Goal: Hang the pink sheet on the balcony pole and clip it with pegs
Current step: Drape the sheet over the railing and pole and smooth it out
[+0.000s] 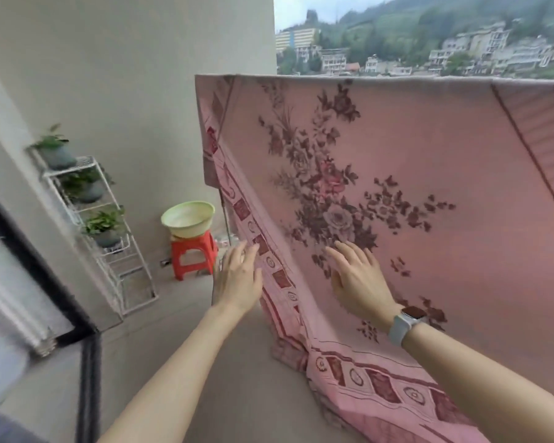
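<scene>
Home balcony: plant rack (109,225), plastic stool (193,255), hillside houses (480,49) beyond.

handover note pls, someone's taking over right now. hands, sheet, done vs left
Left hand: open, fingers straight, at the pink sheet's bordered left edge.
Right hand: open, flat on the sheet's floral print; watch on that wrist.
Sheet: already draped over the pole, which it hides; lower hem bunches near the floor.
No pegs in view.
Left: smooth the sheet, find pegs, clip the top edge.

Both flat hands, left hand (237,279) and right hand (359,279), touch the draped pink sheet (429,155).
</scene>
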A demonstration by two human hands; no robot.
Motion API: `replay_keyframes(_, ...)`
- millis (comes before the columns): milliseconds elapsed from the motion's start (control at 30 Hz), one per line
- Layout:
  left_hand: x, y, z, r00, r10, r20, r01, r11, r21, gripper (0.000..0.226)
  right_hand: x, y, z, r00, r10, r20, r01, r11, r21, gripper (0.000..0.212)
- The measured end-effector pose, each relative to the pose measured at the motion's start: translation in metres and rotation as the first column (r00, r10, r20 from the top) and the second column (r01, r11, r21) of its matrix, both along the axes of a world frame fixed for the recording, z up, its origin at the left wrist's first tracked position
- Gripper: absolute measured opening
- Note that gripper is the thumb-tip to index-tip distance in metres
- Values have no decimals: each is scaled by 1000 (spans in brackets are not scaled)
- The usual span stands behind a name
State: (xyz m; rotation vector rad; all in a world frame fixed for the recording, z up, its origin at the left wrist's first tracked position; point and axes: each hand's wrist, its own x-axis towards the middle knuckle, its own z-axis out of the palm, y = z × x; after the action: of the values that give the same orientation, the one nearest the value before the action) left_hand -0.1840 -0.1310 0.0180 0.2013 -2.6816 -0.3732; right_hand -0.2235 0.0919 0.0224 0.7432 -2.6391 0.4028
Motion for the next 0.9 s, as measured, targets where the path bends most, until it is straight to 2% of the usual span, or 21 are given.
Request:
replay_keyframes(133, -21, -89, -7, 998, 53, -18, -52, 998, 28, 47, -39, -91, -17, 996, 78, 44, -75, 995, -63, 35)
replay_keyframes(333, -92, -178, -39, 991, 128, -42, -109, 944, 313, 41, -131, -202, -54, 981, 89, 172, -51, 976, -211, 36)
replay_keyframes(467, -178, -243, -56, 992, 124, -8, -114, 932, 344, 41, -224, -279, -73, 962, 125, 243, -56, 960, -274, 37)
replay_keyframes(667, -326, -354, -41, 986, 167, 24, -162, 900, 404, 38, -374, -385, -68, 950, 124, 286, -32, 952, -305, 39)
replay_keyframes(900, -454, -464, -55, 988, 150, 33, -147, 862, 485, 35, -506, -492, -65, 957, 120, 262, -53, 967, -251, 40)
